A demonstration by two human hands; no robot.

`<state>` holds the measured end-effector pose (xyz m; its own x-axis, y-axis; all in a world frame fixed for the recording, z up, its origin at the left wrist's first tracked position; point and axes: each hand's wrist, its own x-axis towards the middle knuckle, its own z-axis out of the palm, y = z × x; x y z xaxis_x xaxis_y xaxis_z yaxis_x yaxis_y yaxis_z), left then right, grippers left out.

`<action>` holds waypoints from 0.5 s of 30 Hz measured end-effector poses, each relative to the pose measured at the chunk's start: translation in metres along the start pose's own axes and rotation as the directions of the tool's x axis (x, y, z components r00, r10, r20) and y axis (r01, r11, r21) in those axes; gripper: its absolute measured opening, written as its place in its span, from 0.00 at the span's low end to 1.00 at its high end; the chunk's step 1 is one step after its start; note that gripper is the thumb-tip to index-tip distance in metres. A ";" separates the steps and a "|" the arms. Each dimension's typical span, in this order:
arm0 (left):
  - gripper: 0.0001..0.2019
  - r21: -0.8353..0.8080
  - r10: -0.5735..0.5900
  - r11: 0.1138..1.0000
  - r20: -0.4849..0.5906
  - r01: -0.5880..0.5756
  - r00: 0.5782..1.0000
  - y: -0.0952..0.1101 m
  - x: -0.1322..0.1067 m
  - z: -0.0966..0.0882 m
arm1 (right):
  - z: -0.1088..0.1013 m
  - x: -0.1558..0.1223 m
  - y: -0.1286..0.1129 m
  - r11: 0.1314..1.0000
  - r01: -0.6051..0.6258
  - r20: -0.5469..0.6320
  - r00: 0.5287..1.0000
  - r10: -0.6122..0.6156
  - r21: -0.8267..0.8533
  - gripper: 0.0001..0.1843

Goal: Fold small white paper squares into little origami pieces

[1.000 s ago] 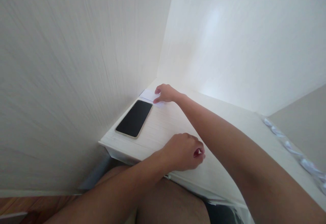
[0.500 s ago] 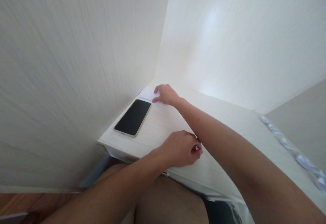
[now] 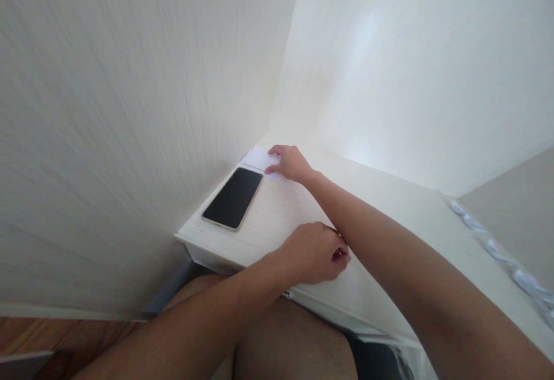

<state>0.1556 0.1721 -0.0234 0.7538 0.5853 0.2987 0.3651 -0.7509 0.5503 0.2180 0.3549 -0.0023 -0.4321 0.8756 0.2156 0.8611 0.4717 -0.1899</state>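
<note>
At the desk's far left, a small stack of white paper (image 3: 255,158) lies flat against the side panel. My right hand (image 3: 291,162) is on it, thumb at its near edge and forefinger at the far edge, gripping it across; the other fingers are hidden. A smartphone (image 3: 234,198) with a dark screen and pale case lies just in front of the paper, untouched. My left hand (image 3: 318,255) rests near the desk's front edge in a loose curl, under my right forearm. Through its curl shows a small pale spot; I see no object in it.
The white desk top (image 3: 277,213) runs back to a pale panel (image 3: 367,80), with another panel (image 3: 130,109) rising at the left. A twisted white strip (image 3: 497,253) lies along the right edge. My legs (image 3: 294,339) are under the desk, above a brown floor (image 3: 86,339).
The whole view has shifted slightly, so the desk and phone appear a little further right. Both hands keep nearly the same place relative to the paper and the phone.
</note>
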 end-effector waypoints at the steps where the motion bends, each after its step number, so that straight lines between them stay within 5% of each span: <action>1: 0.14 0.003 0.001 1.000 -0.001 -0.001 1.000 0.000 0.000 0.000 | 0.001 0.000 0.001 1.000 0.001 -0.014 1.000 0.000 0.015 0.18; 15: 0.12 -0.021 -0.003 1.000 0.017 0.003 1.000 0.000 0.001 -0.003 | 0.003 -0.002 0.017 0.966 -0.017 -0.040 0.999 0.029 0.259 0.08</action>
<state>0.1547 0.1737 -0.0205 0.7622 0.5819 0.2837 0.3556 -0.7425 0.5677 0.2323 0.3616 -0.0089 -0.3962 0.8839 0.2485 0.7698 0.4673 -0.4349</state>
